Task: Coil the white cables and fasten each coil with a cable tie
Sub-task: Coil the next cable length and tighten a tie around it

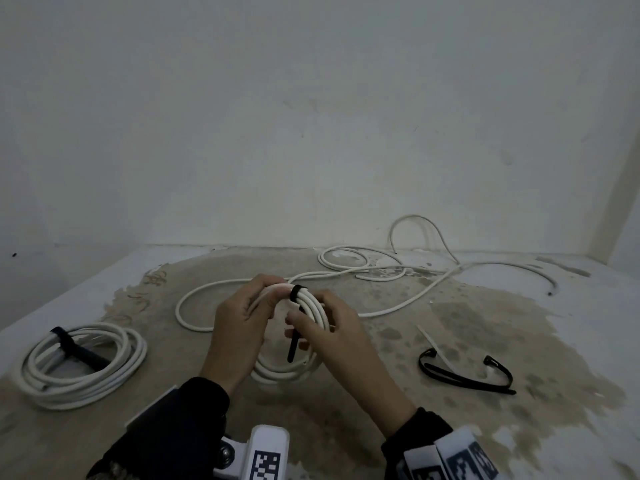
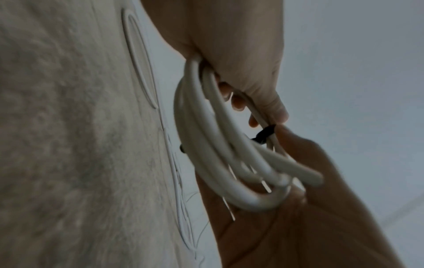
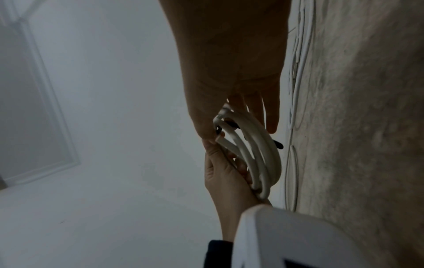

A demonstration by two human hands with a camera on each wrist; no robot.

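Note:
Both hands hold a small white cable coil (image 1: 304, 365) upright over the table's middle. My left hand (image 1: 242, 313) grips the coil's top left, fingers curled round the strands. A black cable tie (image 1: 296, 293) loops over the top of the coil, and its tail (image 1: 292, 351) hangs down inside the ring. My right hand (image 1: 332, 323) curls round the coil's right side, its thumb pinching the tie strap against the strands. The left wrist view shows the coil (image 2: 206, 145) and tie (image 2: 263, 134) between the hands. In the right wrist view, the tie's tip (image 3: 278, 144) pokes out past the coil (image 3: 259, 154).
A larger white coil (image 1: 79, 365) bound with a black tie (image 1: 69, 344) lies at the left. Loose white cable (image 1: 381, 271) sprawls across the back of the stained table (image 1: 519, 323). Spare black ties (image 1: 464, 375) and a white tie (image 1: 433, 341) lie at the right.

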